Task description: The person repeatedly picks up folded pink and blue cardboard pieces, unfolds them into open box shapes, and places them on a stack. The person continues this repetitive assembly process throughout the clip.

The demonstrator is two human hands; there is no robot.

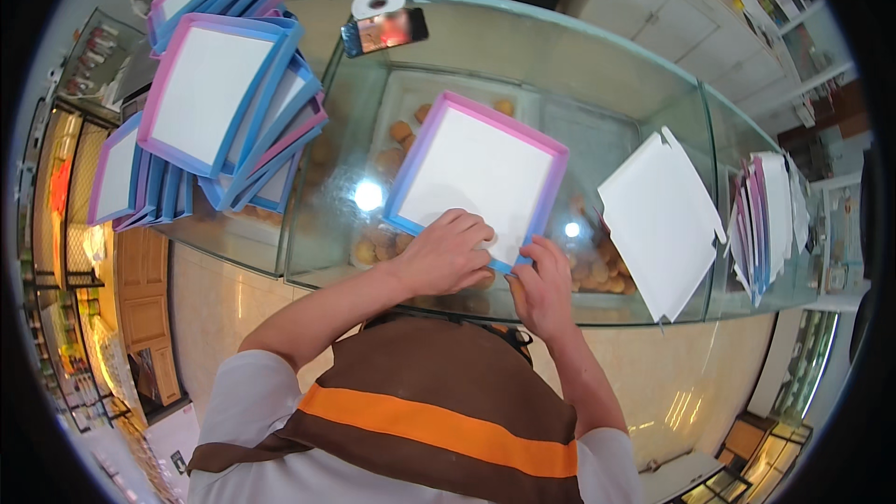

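A shallow square cardboard box tray [490, 163] with a white inside and pink-to-blue walls lies in front of me on the glass counter. My left hand [446, 252] reaches over its near wall, the fingers curled and closed on that edge. At the near right corner, my right hand [543, 282] pinches the blue wall between thumb and fingers. The undersides of both hands are hidden. To the right lies a flat white cardboard blank [665, 224] with notched edges, touched by neither hand.
Stacked folded box trays [210, 93] stand on the left. A phone [385, 31] leans on a white round stand [378, 3] at the back. Several upright flat blanks [758, 215] sit far right. Round baked goods [602, 271] show beneath the counter glass [607, 56].
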